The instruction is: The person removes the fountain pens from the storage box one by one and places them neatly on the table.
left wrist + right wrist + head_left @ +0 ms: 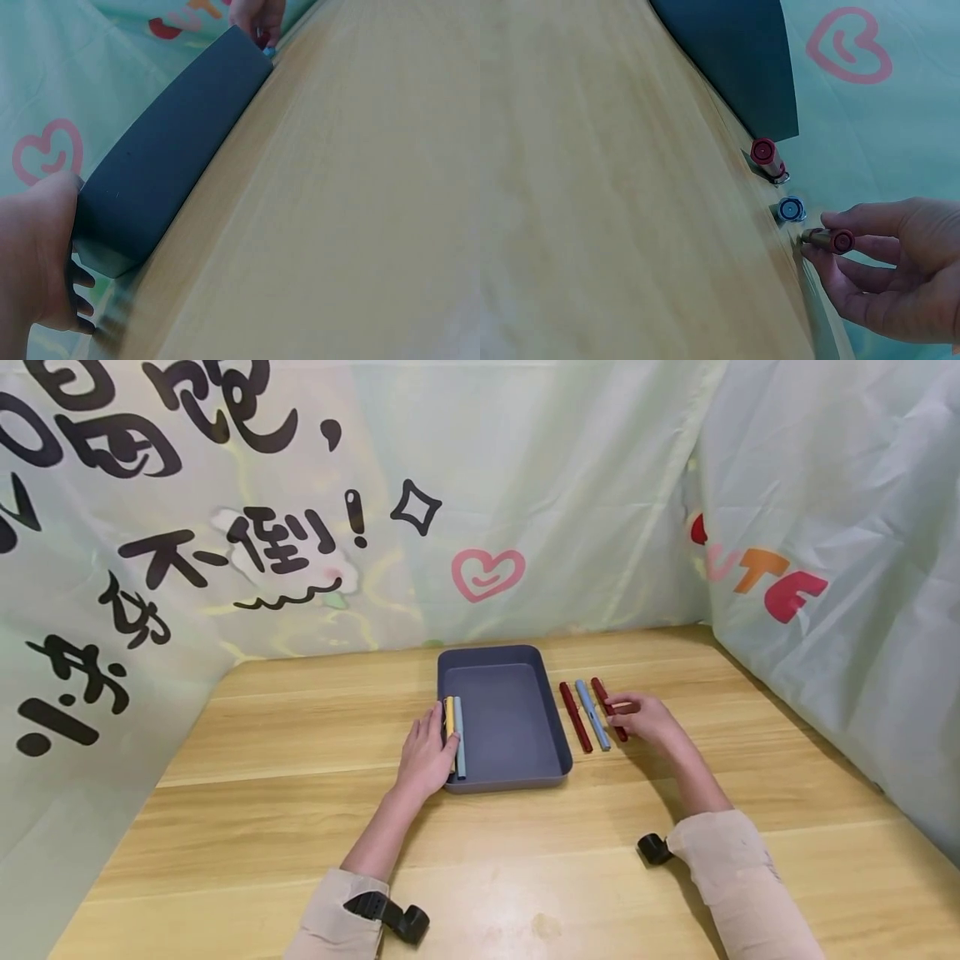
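Note:
A dark grey-blue rectangular tray (510, 727) sits on the table. My left hand (427, 754) grips its left wall, thumb over the rim and fingers along the outside. Inside the tray, against that wall, lie a yellow pen (450, 714) and a light blue pen (460, 735), partly covered by the thumb. Right of the tray, a dark red pen (576, 717) and a blue pen (592, 714) lie side by side. My right hand (643, 718) pinches another dark red pen (832, 239) between thumb and fingertips, beside the blue one.
The wooden table (300, 827) reaches to a printed curtain (585, 510) at the back and on the right. Black cameras are worn at both cuffs, the left camera (411, 924) over the table's front part.

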`<action>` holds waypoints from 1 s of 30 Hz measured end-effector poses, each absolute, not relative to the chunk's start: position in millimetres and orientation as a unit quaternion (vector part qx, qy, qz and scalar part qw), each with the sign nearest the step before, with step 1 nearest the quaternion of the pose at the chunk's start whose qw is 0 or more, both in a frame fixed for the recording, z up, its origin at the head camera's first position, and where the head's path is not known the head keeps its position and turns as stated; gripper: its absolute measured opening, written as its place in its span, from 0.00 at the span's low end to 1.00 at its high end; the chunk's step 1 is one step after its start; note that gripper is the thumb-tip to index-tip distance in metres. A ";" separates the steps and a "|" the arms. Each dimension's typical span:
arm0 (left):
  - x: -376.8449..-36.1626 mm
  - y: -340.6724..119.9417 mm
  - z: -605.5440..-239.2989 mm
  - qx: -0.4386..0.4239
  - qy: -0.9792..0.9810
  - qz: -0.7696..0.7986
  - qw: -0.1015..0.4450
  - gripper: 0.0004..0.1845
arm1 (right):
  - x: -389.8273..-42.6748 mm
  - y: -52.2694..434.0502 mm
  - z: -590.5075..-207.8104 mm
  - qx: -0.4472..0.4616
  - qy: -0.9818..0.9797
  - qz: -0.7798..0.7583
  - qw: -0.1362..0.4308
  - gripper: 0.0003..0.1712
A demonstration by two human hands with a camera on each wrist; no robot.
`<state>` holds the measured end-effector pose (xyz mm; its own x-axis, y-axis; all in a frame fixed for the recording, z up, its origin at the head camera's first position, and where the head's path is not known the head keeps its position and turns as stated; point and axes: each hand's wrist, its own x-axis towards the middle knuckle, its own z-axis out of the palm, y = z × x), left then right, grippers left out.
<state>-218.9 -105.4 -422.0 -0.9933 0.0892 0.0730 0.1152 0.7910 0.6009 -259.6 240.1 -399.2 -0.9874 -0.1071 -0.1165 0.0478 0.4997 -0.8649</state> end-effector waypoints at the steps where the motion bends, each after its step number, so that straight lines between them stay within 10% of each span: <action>1: -219.3 -105.3 -422.2 -0.054 -0.946 -0.319 0.021 0.33 | -259.5 240.6 -399.7 -0.019 0.864 -0.498 0.074 0.22; 30: -219.7 -106.0 -423.0 -0.054 -0.945 -0.321 0.011 0.33 | -251.5 237.5 -436.5 -0.026 0.905 -0.408 -0.116 0.17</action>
<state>-219.7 -106.0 -423.0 -0.9940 0.0950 0.0546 0.1086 0.7878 0.6063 -251.5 237.5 -436.5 -0.9717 0.0470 0.2315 -0.1425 0.6649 -0.7332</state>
